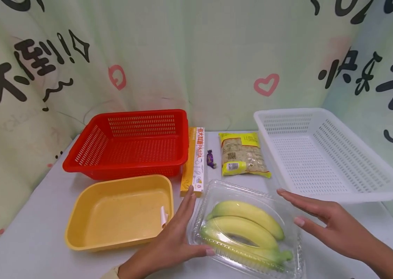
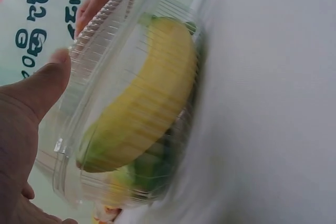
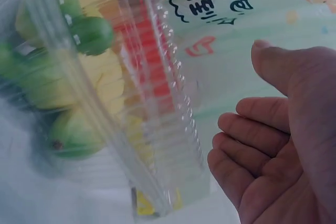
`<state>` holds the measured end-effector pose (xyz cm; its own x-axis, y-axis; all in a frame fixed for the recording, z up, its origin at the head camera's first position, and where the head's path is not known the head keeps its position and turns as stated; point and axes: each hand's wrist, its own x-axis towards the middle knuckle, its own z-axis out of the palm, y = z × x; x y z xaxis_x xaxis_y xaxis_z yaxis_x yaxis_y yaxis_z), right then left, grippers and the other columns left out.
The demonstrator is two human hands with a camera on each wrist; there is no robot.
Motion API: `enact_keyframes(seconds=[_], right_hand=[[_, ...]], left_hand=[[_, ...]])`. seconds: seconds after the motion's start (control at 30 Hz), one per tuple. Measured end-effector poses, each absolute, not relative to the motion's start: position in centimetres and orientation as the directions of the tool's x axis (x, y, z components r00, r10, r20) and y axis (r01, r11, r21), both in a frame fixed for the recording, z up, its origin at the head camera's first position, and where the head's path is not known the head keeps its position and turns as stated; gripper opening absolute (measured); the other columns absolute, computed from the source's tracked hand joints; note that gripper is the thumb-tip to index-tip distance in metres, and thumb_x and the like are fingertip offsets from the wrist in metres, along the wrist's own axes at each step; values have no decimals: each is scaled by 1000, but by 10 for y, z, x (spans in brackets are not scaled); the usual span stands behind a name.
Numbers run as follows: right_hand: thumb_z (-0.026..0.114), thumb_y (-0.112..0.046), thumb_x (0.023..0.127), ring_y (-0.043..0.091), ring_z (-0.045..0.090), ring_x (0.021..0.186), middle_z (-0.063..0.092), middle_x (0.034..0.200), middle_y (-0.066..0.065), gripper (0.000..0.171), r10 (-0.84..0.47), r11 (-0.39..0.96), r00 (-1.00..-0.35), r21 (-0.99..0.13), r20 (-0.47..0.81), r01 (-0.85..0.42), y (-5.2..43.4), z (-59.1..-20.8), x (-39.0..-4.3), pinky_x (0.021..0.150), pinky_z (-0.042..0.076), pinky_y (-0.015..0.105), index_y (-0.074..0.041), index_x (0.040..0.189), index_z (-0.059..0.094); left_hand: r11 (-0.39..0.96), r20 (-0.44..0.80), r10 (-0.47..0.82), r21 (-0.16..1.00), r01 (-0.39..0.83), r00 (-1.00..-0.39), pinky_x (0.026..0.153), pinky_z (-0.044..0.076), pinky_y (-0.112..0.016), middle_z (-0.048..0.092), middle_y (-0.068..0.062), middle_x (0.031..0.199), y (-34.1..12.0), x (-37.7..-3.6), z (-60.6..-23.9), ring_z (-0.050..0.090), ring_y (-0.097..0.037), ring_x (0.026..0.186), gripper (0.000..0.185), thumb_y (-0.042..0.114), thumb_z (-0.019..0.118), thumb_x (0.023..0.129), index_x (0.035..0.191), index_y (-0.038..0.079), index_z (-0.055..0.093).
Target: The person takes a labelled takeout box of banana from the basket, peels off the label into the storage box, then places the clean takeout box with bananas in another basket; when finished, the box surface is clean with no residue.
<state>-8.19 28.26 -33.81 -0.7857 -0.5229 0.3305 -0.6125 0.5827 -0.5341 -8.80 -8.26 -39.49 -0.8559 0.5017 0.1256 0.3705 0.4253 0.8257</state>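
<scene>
A clear plastic clamshell box (image 1: 224, 190) (image 2: 84, 129) (image 3: 173, 129) holding three yellow-green bananas (image 1: 249, 228) (image 2: 142, 108) (image 3: 89, 77) lies on the white table near the front. My left hand (image 1: 179, 232) (image 2: 26, 124) lies flat against the box's left side with straight fingers. My right hand (image 1: 318, 221) (image 3: 283, 140) hovers open just off the box's right edge, with a small gap between palm and plastic in the right wrist view.
Left of the box sits a yellow tub (image 1: 119, 211), behind it a red basket (image 1: 130, 143). A white basket (image 1: 325, 155) stands at the right. A pasta box (image 1: 194, 161), a purple candy (image 1: 211, 159) and a yellow food packet (image 1: 243, 155) lie between.
</scene>
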Motion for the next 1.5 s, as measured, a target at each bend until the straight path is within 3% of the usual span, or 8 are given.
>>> enact_keyframes(seconds=[0.13,0.3,0.5,0.73,0.9,1.13,1.23,1.5], right_hand=[[72,5,82,2,42,131,49,145,2,70,-524,591,-783,-518,336,-618,292,-343,-73,97,34,7,-9,146,46],[77,3,78,1,39,133,46,147,5,78,-503,609,-804,-530,318,-590,300,-351,-62,96,33,6,-7,147,42],[74,-4,84,-7,33,133,37,154,0,81,-426,663,-885,-601,186,-445,307,-357,-48,92,32,3,-16,153,33],[74,-2,83,-8,30,133,25,159,3,91,-450,595,-886,-701,116,-394,310,-370,-47,92,33,5,-17,156,22],[81,-6,76,-8,10,139,0,163,7,113,-516,494,-852,-781,89,-381,303,-377,-47,96,27,5,-16,158,4],[78,-21,84,-2,-12,141,-26,158,6,119,-558,419,-829,-847,45,-328,295,-387,-47,97,18,3,-20,153,-19],[77,-25,85,0,-13,141,-28,157,5,119,-552,424,-833,-843,48,-330,293,-391,-49,96,18,2,-21,152,-21],[78,-24,84,-16,-1,134,-18,160,7,121,-522,490,-853,-820,-4,-296,286,-389,-53,93,27,7,-26,152,-22]], left_hand=[[435,114,516,819,374,-849,111,21,-56,-8,4,163,-82,-89,-399,3,-20,146,125,53,83,69,157,13,4],[454,82,535,811,368,-841,111,22,-57,-9,4,162,-82,-89,-403,3,-21,146,124,58,79,71,157,14,2],[455,59,554,814,362,-830,111,23,-55,-9,6,162,-82,-90,-406,6,-19,146,119,60,76,74,157,17,2],[438,80,553,819,371,-829,113,21,-52,-5,8,162,-81,-87,-407,7,-16,146,116,60,75,76,157,21,0],[406,92,537,844,352,-839,114,18,-49,-2,10,162,-79,-85,-409,6,-12,146,116,57,77,76,157,24,0],[331,123,513,885,328,-850,116,17,-41,1,11,162,-74,-82,-409,8,-12,146,113,50,78,77,157,24,2],[302,123,496,903,304,-859,116,17,-40,3,13,162,-73,-82,-410,9,-11,146,112,48,79,78,157,26,4],[240,147,465,928,285,-873,115,18,-38,9,14,161,-75,-82,-410,12,-11,145,110,41,82,77,157,29,8]])
